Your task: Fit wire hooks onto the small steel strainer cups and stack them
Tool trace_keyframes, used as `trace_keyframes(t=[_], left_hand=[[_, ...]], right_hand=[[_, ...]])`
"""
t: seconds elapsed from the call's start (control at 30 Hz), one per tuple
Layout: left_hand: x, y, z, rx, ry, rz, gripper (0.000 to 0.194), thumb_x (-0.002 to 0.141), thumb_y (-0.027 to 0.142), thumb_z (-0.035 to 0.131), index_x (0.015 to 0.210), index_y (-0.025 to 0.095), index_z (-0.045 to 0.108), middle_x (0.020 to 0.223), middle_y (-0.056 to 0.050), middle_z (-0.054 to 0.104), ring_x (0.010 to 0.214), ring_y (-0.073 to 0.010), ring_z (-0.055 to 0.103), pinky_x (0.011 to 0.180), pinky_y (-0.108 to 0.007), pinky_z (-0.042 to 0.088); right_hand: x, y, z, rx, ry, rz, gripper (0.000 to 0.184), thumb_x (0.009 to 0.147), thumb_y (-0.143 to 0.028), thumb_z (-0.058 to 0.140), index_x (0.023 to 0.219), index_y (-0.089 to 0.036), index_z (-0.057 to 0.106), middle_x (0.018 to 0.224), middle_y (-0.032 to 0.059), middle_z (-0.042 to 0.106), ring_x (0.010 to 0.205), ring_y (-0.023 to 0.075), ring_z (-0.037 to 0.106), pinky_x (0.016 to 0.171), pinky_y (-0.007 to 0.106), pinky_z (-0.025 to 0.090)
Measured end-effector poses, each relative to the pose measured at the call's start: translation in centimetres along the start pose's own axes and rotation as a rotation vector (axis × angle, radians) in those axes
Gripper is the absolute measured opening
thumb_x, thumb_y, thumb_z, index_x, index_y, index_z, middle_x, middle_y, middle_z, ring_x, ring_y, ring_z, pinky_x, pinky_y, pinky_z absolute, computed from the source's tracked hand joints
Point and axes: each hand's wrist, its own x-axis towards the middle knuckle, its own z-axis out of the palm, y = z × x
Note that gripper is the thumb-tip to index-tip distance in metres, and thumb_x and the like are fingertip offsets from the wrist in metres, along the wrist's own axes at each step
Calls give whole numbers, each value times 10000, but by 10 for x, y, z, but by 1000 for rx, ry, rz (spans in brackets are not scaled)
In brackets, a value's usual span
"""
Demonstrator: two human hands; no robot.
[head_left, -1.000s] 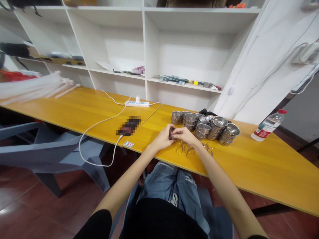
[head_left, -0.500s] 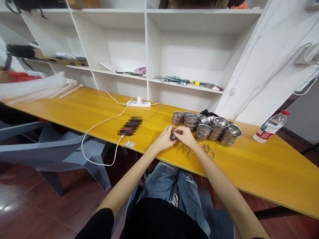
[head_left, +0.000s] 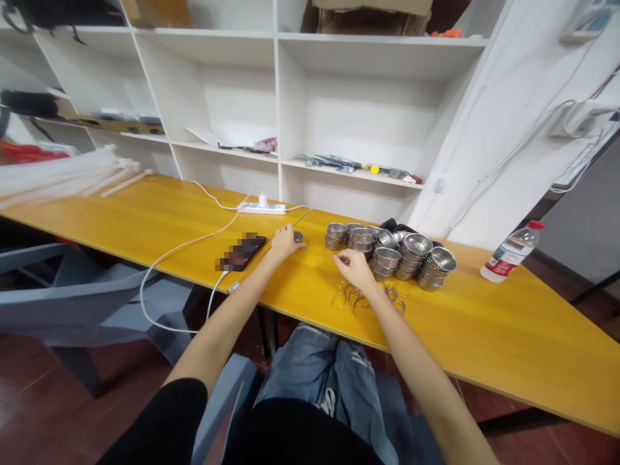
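Note:
My left hand (head_left: 285, 243) is curled round a small metal cup (head_left: 298, 237) at the table, its thumb along the near side. Much of this cup is hidden by the hand. My right hand (head_left: 354, 267) has thumb and fingertips pinched together; a small dark bit shows at the tips, too small to name. Just below that hand lie several thin curved metal wire pieces (head_left: 358, 297) in a loose heap. Stacks of perforated stainless steel cups (head_left: 386, 259) stand beside and behind the right hand.
A phone (head_left: 249, 250) on a white charging cable lies left of my left hand. Behind it is a power strip (head_left: 262, 208). A plastic bottle with a red cap (head_left: 512, 252) stands at the right. White shelving (head_left: 349, 110) rises behind the yellow table (head_left: 489, 323).
My hands were together over a metal cup; now they are apart. The left has gone left and away from me with the cup. The right stays near the wire pieces. The view has shifted slightly.

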Motion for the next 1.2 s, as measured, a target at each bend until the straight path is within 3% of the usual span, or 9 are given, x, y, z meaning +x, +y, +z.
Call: trace_keyframes(t=[0.1, 0.23, 0.33, 0.43, 0.53, 0.67, 0.83, 1.0, 1.2], left_hand=[[22, 7, 7, -28, 10, -113, 669, 853, 441, 751, 1352, 140, 423, 1377, -265, 562, 1320, -395, 525, 1025, -450, 457], [18, 20, 20, -43, 174, -130, 689, 908, 426, 664, 1437, 96, 370, 1442, -319, 466, 1363, -453, 459, 1064, -558, 425], [5, 29, 23, -81, 267, 85, 529, 969, 377, 544, 1412, 109, 432, 1457, -284, 465, 1379, -441, 433, 1107, -581, 386], [-6, 42, 26, -205, 261, 385, 472, 1017, 352, 439, 1439, 142, 447, 1469, -217, 496, 1383, -355, 461, 1158, -505, 382], [-13, 56, 35, -234, 254, 527, 508, 1042, 369, 387, 1507, 165, 410, 1545, -190, 465, 1420, -326, 451, 1179, -498, 385], [-16, 64, 45, -166, 212, 619, 501, 1061, 366, 346, 1534, 212, 413, 1664, -147, 356, 1499, -337, 379, 1187, -542, 388], [-11, 58, 47, -246, 174, 671, 450, 1066, 340, 354, 1493, 233, 449, 1675, -117, 351, 1504, -285, 412, 1210, -489, 408], [-8, 59, 46, -337, 163, 578, 343, 1045, 414, 471, 1316, 218, 550, 1627, -149, 390, 1400, -302, 537, 1107, -464, 509], [-7, 61, 49, -481, 197, 559, 226, 992, 393, 603, 1125, 214, 567, 1260, -120, 636, 1181, -259, 627, 1051, -413, 513]], right_hand=[[0, 2, -1, -95, -31, 4, 259, 929, -303, 615, 693, -211, 671, 751, 62, 665, 703, 186, 557, 723, 314, 398], [1, 3, -4, -196, -74, 136, 194, 890, -230, 652, 701, -209, 692, 806, 85, 708, 734, 200, 608, 733, 318, 421], [0, -3, -4, -246, -147, 268, 163, 856, -252, 707, 699, -212, 691, 806, 89, 730, 735, 213, 646, 715, 317, 430], [-2, -13, -4, -321, -238, 330, 105, 824, -273, 737, 755, -205, 698, 866, 86, 752, 794, 218, 677, 712, 297, 435], [-3, -22, -6, -395, -306, 360, 65, 818, -232, 710, 867, -191, 718, 952, 75, 767, 854, 201, 692, 724, 263, 443], [-4, -26, -10, -452, -356, 377, 116, 852, -228, 679, 937, -165, 727, 1012, 101, 773, 906, 206, 709, 751, 250, 456], [-4, -28, -12, -504, -341, 396, 221, 882, -250, 674, 1061, -124, 703, 1069, 153, 759, 936, 243, 716, 753, 267, 464], [-5, -32, -15, -528, -389, 421, 174, 904, -217, 634, 1024, -113, 706, 1042, 171, 751, 911, 253, 713, 727, 277, 455], [-4, -23, -13, -453, -339, 376, 194, 852, -119, 648, 1043, -144, 675, 1012, 111, 750, 881, 195, 694, 726, 242, 434]])
